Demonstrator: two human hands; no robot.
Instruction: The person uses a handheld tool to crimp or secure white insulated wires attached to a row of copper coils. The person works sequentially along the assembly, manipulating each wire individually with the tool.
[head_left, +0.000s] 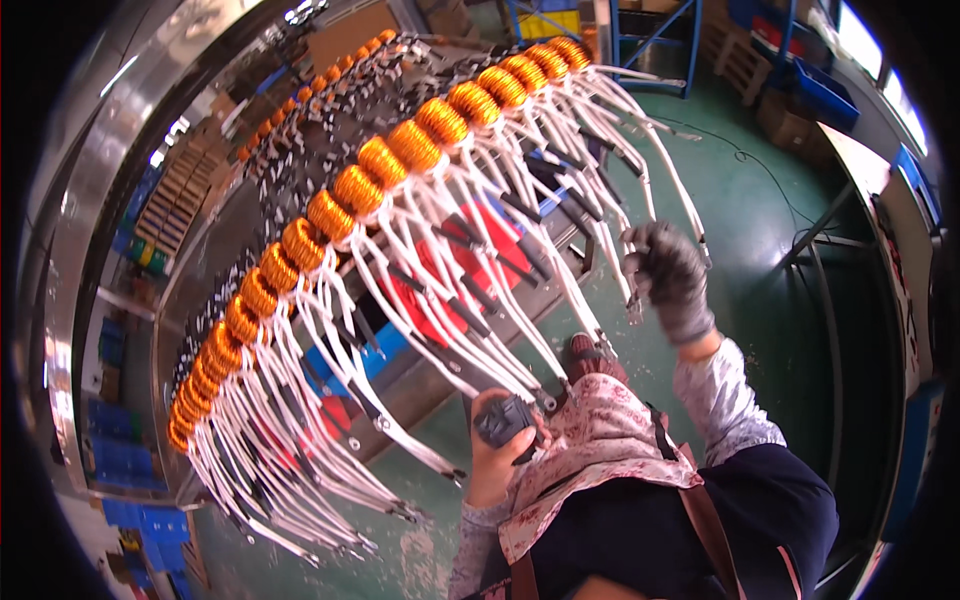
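Note:
A long row of copper-orange wire coils curves from the lower left to the upper right, white sleeved leads with black sections hanging toward me. Many leads end in small metal terminals. My left hand, bare, is closed around a black boxy device, its thumb across the front, close to the lead ends at my lap. In a dark grey glove, my right hand is raised at the right end of the row. Its fingers curl beside the hanging lead ends; what they hold, if anything, is hidden.
Behind the row, a second line of orange coils lies among black-tipped leads. Red and blue items show beneath the hanging leads. A pale-topped table stands at the right, a blue metal rack at the back. A cable crosses the green floor.

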